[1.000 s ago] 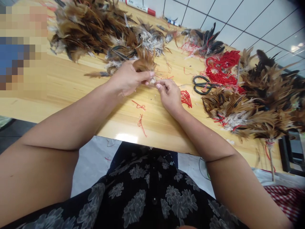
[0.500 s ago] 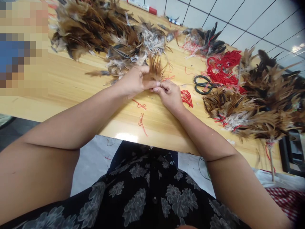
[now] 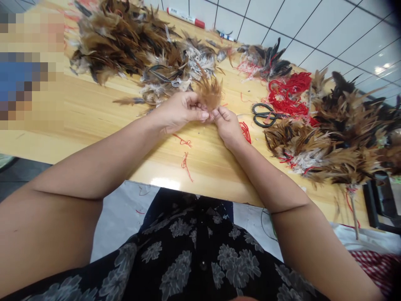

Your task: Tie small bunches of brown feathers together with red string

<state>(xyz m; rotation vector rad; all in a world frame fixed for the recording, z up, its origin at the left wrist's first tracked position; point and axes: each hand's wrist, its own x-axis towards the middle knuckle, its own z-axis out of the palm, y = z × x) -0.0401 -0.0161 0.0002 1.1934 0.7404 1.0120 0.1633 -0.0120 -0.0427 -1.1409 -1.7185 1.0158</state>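
My left hand (image 3: 178,110) and my right hand (image 3: 227,124) meet over the wooden table (image 3: 94,113), both pinched on the base of a small brown feather bundle (image 3: 209,91) that fans upward and away from me. The left thumb and fingers close on its quill end; the right fingertips press against the same spot from the right. A big pile of loose brown and black feathers (image 3: 125,42) lies just beyond the left hand. Red string (image 3: 290,94) and black scissors (image 3: 266,115) lie to the right of my right hand.
Finished feather bunches tied with red string (image 3: 328,138) fill the right side of the table. Short red string scraps (image 3: 186,161) lie near the front edge. A red-capped marker (image 3: 186,17) sits at the far edge. A blurred patch covers the far left.
The feather bundle has turned from lying flat to fanning upright, and both hands have shifted slightly right and further away while staying pinched on it.
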